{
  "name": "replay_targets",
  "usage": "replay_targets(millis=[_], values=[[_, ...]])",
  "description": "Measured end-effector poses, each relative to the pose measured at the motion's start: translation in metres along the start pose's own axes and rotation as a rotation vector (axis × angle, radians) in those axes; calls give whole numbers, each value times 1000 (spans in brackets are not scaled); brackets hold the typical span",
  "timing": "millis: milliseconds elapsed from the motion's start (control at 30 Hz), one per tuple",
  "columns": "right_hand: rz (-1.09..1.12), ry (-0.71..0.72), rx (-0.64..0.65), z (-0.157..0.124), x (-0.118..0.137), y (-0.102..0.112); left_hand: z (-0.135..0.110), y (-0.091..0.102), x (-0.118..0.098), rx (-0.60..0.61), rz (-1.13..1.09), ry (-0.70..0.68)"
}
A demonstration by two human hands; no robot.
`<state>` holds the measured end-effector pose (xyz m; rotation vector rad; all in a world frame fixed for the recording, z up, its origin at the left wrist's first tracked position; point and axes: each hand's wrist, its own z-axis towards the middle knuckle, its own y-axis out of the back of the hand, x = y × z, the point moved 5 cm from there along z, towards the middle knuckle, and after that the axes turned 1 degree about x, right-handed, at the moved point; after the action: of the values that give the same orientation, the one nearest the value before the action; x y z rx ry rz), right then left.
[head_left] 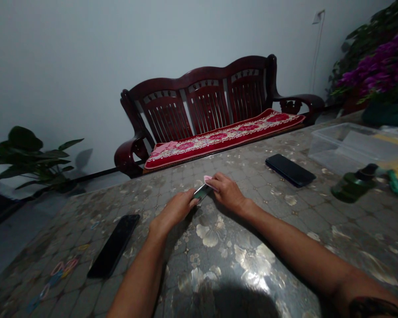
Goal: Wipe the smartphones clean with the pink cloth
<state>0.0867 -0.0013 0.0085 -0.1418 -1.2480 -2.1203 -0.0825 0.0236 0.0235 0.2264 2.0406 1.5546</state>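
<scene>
Over the middle of the table, my left hand [179, 206] grips the near-left end of a phone [202, 191], a thin slab with a bright edge and a dark, greenish glossy face. At its far end, my right hand [226, 191] is closed around a small pink cloth [208, 178], pressed against the phone's edge. Most of the cloth is hidden under the fingers. A dark phone [114, 245] lies flat to the left of my left forearm. Another dark phone [290, 169] rests beyond my right hand.
The patterned table [212, 256] bears several coloured hair ties [64, 267] at left. On the right are a green bottle [351, 186] with a dark cap and a clear plastic box [331, 145]. A wooden bench [202, 84] stands behind, with plants [29, 152] on either side.
</scene>
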Motion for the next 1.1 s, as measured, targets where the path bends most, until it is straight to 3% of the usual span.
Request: replay_targets(millis=[133, 267, 433, 633, 800, 933, 1100], values=[[0, -104, -50, 2, -16, 7, 1, -1, -9, 5, 128, -11], [-13, -61, -33, 0, -12, 6, 5, -4, -18, -66, 71, -106], [25, -43, -37, 0, -15, 4, 12, -4, -25, -43, 215, 11], [297, -503, -85, -3, -59, -6, 14, -6, -35, -92, 325, 12], [727, -716, -40, -7, -60, -26, 13, -11, -35, -185, 356, -63], [744, -612, -167, -1, -51, -11, 11, -5, -37, -273, 322, -124], [434, -282, -295, 9, -26, 26, 7, 2, -37, -420, 200, -258]])
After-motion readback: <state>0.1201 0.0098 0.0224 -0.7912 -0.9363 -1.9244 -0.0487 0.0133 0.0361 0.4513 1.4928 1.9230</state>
